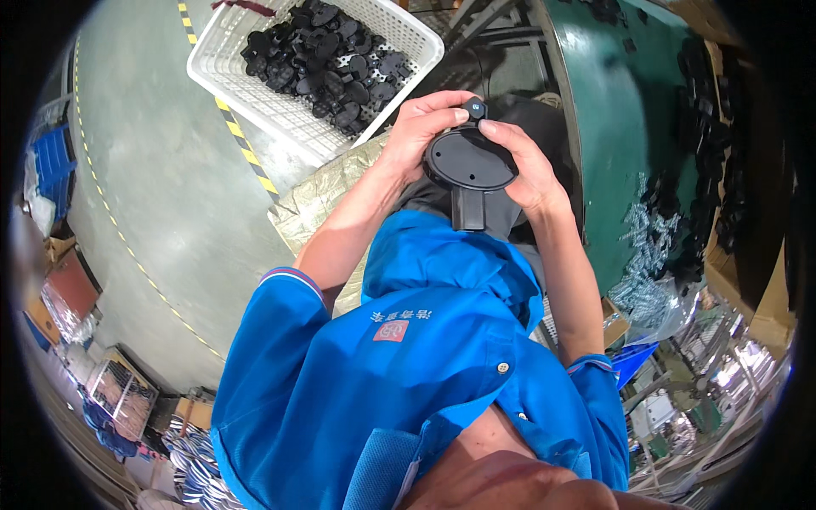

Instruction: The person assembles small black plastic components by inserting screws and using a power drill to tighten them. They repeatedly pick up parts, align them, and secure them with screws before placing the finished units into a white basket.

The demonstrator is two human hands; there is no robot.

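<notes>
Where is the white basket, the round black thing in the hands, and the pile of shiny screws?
white basket [255, 93]: head view, on its near plastic wall.
round black part [470, 161]: head view, middle of its flat disc.
screws [643, 255]: head view, middle of the silvery heap.

Bright blue short-sleeved polo shirt, striped sleeve cuffs, small button, red-white chest emblem; forearms bare.
</notes>
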